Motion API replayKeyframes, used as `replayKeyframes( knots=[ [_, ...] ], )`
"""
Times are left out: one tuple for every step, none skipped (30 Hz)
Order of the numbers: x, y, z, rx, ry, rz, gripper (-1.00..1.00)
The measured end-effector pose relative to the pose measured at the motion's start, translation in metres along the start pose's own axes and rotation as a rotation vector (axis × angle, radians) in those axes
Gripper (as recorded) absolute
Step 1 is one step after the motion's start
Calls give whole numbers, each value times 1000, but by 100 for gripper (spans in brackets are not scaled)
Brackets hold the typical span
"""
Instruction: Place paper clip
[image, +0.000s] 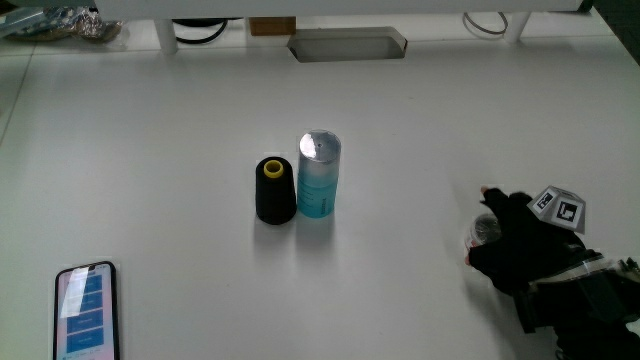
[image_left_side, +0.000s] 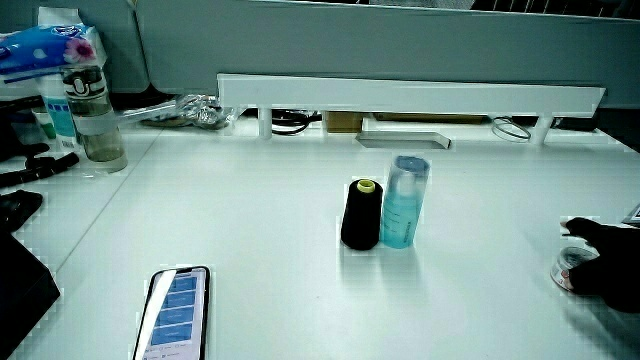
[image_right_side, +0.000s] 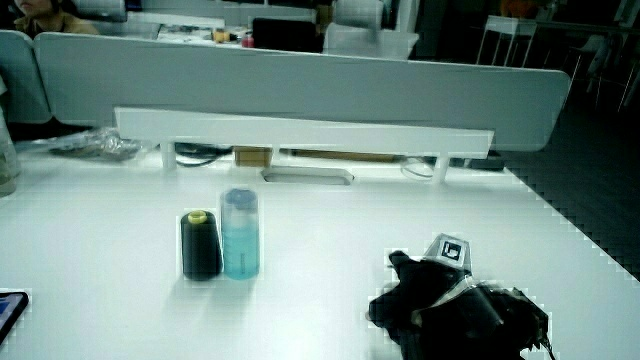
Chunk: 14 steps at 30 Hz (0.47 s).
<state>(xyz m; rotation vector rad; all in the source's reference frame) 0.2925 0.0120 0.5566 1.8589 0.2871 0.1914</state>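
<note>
One small pale object, rounded and glinting, sits under the fingertips of the gloved hand, resting on the white surface. It may be the paper clip or a holder for it; the views do not settle which, and no long axis can be made out. The hand curls around it and appears to hold it, with the object at the fingertip end, toward the blue bottle.

Taking that bottle as the landmark: a black thread spool with a yellow core stands touching or just beside it, and the hand lies well apart from it, nearer the person. A phone lies at the surface's near edge.

In a side view the pale object shows clearly beside the hand; in a side view from another angle the hand hides it.
</note>
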Motion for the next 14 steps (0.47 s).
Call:
replayKeyframes(
  knots=[
    [0, -4, 4, 11, 6, 11, -100],
    [1, -7, 7, 22, 13, 21, -100],
    [1, -13, 12, 60, 39, 33, -100],
    [2, -18, 15, 72, 63, 36, -100],
    [1, -24, 19, 109, 62, 54, -100],
    [1, -30, 22, 135, 67, 56, -100],
    [1, -33, 25, 148, 64, 52, -100],
    [0, -38, 27, 160, 69, 59, -100],
    [-2, -43, 29, 174, 78, 78, -100],
    [-3, -44, 30, 179, 71, 77, -100],
    [-5, -45, 31, 189, 62, 84, -100],
    [-5, -44, 32, 195, 61, 76, -100],
    [-8, -46, 33, 194, 54, 88, -100],
    [-8, -44, 33, 189, 56, 77, -100]
  ],
)
